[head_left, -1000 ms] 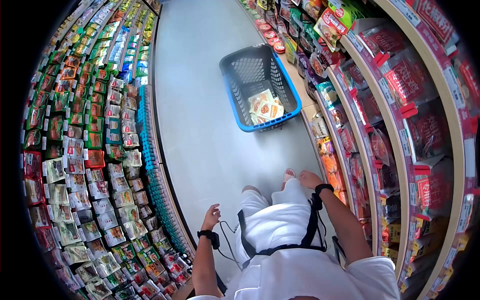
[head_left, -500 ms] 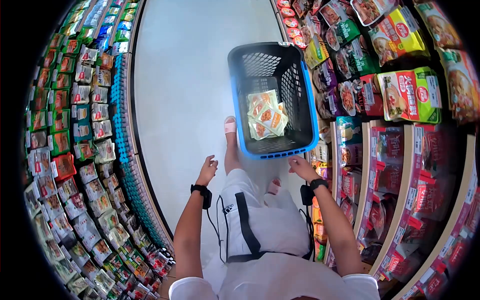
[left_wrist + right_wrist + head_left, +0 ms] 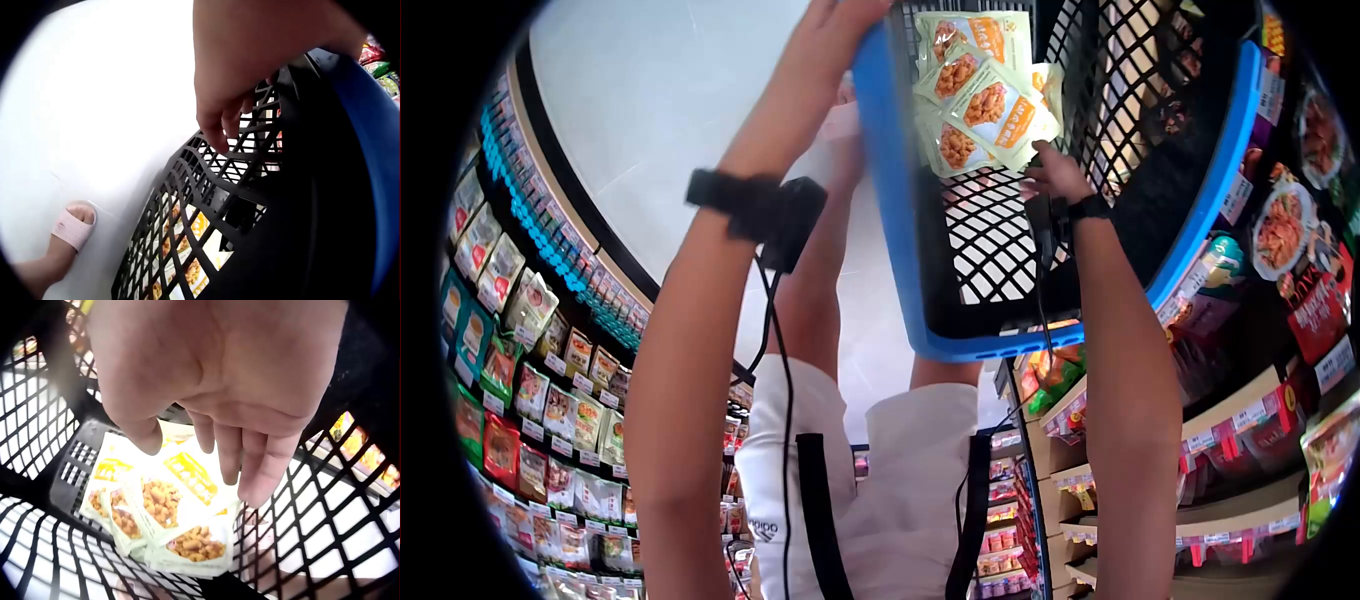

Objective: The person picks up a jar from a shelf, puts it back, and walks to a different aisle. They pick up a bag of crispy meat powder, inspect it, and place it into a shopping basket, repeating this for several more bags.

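The blue-rimmed black lattice basket (image 3: 890, 200) stands in front of my legs. In its bottom lie several pale food packets (image 3: 990, 105) with orange labels and pictures of brown morsels. My left hand (image 3: 250, 69) holds the basket's left side near the rim, fingers bent down over the outside of the lattice; its thumb is mostly hidden. Inside the basket, my right hand (image 3: 219, 394) reaches down over the packets, its fingers fairly straight and slightly spread. Their tips (image 3: 253, 497) overlap the edge of the packets in the right wrist view. Nothing shows in the right palm.
Shelves of bagged foods (image 3: 560, 400) line the left side. On the right, shelves with red tags (image 3: 1230, 440) and hanging packets stand close beside the basket. Pale floor (image 3: 660, 90) runs along the left. A slippered foot (image 3: 74, 228) stands beside the basket. Cables (image 3: 775, 330) hang from the wrists.
I have come up to the basket and bent over it, so it looms larger. The left hand has moved onto its left side, and the right hand has gone down inside it.
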